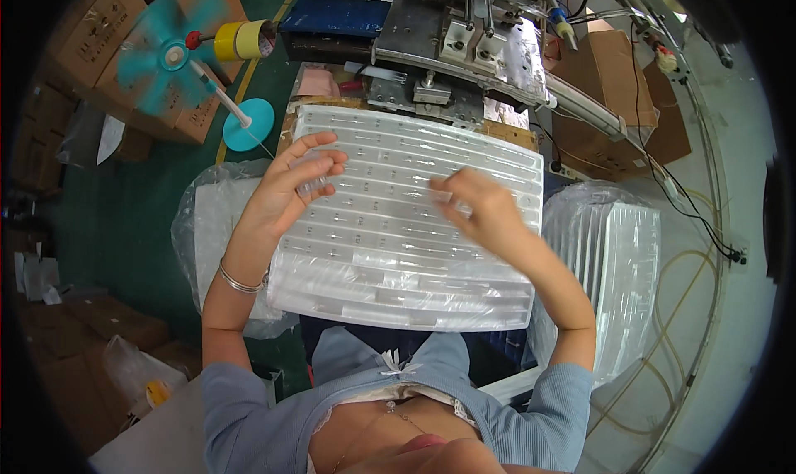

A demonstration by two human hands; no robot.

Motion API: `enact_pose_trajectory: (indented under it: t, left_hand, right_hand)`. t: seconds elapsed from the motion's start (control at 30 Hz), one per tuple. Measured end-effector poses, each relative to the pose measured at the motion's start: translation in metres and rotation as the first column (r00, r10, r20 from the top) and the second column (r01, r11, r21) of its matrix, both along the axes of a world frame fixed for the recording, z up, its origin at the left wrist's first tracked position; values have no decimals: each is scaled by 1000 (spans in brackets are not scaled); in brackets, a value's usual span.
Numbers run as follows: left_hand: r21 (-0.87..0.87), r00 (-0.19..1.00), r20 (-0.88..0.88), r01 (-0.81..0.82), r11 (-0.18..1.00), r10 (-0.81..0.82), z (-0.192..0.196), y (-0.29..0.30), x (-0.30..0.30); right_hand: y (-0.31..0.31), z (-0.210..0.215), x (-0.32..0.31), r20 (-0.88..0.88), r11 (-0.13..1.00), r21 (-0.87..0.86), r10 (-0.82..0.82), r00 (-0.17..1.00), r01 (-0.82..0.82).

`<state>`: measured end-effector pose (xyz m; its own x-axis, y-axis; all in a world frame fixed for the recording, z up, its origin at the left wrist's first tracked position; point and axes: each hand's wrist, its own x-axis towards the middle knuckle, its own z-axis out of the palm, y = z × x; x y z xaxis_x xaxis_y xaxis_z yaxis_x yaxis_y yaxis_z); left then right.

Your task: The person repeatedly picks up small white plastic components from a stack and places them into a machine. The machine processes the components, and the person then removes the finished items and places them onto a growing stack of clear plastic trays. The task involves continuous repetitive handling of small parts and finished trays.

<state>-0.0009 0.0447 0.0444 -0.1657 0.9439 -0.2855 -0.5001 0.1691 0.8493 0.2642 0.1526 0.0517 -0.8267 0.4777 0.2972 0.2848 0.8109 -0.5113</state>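
Note:
A white ribbed tray [406,250] lies in front of me, with rows of small clear plastic pieces along its slots. My left hand [290,184] is over the tray's left side, fingers curled around a few clear plastic pieces [313,176]. Over the right half of the tray is my right hand [481,209], its fingers bent and pointing left. Motion smears those fingertips, so I cannot make out whether anything is between them. Clear film covers the tray's near rows.
A metal press machine [464,47] stands beyond the tray, beside a blue box [336,18]. More bagged white trays [609,267] are at the right, and another wrapped stack [220,234] at the left. A turquoise fan [174,55] stands near cardboard boxes [83,35]. Cables hang at the right.

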Motion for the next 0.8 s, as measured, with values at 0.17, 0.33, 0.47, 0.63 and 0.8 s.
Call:
enact_pose_trajectory:
  t: [0.17,0.33,0.47,0.63,0.8]
  left_hand:
    - [39,946,-299,143,989,-125,4,-15,17]
    - [184,701,-713,209,960,-17,-1,-26,29]
    - [187,524,-852,275,943,16,10,-27,36]
    - [150,452,-892,340,928,-21,14,-19,50]
    - [144,304,-952,342,929,36,1,-6,43]
  right_hand:
    - [-57,-43,-3,285,961,87,230,931,-264]
    - [-65,-68,2,400,946,85,256,880,-314]
    - [-45,-28,-3,145,965,-89,257,955,-246]
    - [-11,-2,7,-32,989,-122,-85,996,81]
    - [7,-2,21,-216,902,-406,-253,943,149]
